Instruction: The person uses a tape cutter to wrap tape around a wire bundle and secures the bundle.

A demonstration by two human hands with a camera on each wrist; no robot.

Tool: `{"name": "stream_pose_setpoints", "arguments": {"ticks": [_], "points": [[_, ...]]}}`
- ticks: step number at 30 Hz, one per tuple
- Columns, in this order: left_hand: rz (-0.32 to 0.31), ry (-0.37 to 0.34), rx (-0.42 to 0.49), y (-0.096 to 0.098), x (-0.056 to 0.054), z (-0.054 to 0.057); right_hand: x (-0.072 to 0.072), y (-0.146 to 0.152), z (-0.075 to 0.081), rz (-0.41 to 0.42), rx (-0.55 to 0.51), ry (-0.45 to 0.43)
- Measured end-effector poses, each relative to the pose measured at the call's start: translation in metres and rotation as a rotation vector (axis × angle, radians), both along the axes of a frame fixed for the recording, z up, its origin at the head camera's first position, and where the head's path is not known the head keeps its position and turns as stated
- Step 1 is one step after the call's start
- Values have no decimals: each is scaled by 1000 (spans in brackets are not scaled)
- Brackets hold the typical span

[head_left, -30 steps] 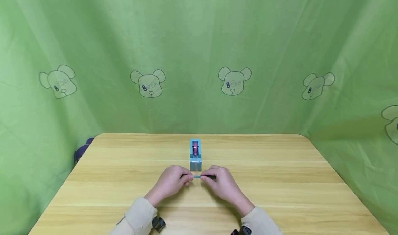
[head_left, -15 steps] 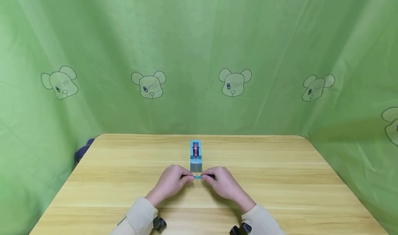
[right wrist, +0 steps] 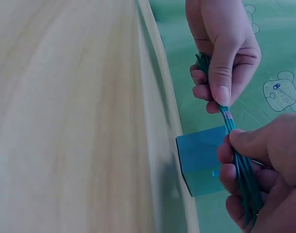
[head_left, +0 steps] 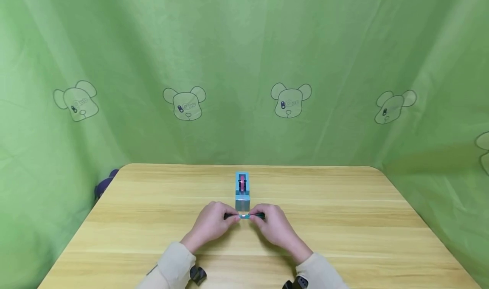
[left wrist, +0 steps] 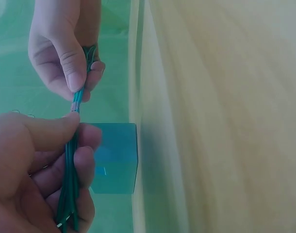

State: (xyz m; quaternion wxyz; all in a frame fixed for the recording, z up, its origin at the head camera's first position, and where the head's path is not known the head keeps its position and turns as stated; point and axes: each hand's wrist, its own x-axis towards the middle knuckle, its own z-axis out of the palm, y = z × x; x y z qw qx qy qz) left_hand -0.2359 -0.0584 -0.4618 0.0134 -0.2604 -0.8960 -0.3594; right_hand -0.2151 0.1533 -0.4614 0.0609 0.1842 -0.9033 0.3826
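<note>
A bundle of thin green wires stretches sideways between both hands, a little in front of the tape dispenser. My left hand pinches one side between thumb and fingers, with loose wire ends lying along the curled fingers. On the other side, my right hand grips the bundle the same way. A short pinkish, shiny band, which looks like tape, shows round the wires in the gap between the two thumbs. The blue tape dispenser, with a pink roll in it, stands just beyond the hands.
A wooden table spreads out around the hands. Green curtains printed with bear heads hang behind and at both sides. Something dark purple sits past the table's left edge. Wrist cameras are strapped near both sleeves.
Both hands keep their pinch on the wires with only slight shifts. The middle of the bundle, with strands slightly apart a second ago, now looks tighter and shows a bright glint.
</note>
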Motion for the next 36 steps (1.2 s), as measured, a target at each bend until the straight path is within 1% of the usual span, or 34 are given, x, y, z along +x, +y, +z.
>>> {"name": "stream_pose_setpoints", "arguments": {"ticks": [3,6,15,17,22,27,29,33,36], "points": [[5,-10,-11,1,-1,0,0,0,0,-10,-7,28],[-5,-20,-22,1,-2,0,0,0,-1,-16,-4,55],[-43,-81,-61,-2,-3,-3,3,-1,-4,-32,-2,61],[-50,-78,-59,-2,-3,-3,3,-1,-4,-35,0,65],[-49,-41,-57,-3,-3,-3,2,-2,-5,-34,8,79],[-41,-6,-68,-3,-5,-2,0,-4,-1,-40,106,108],[-38,9,-71,-4,-5,-1,-1,-4,3,-17,127,87],[-34,26,-64,-3,-5,0,-4,-1,7,47,92,-14],[-34,28,-57,-2,-5,0,-6,0,9,61,78,-79]]}}
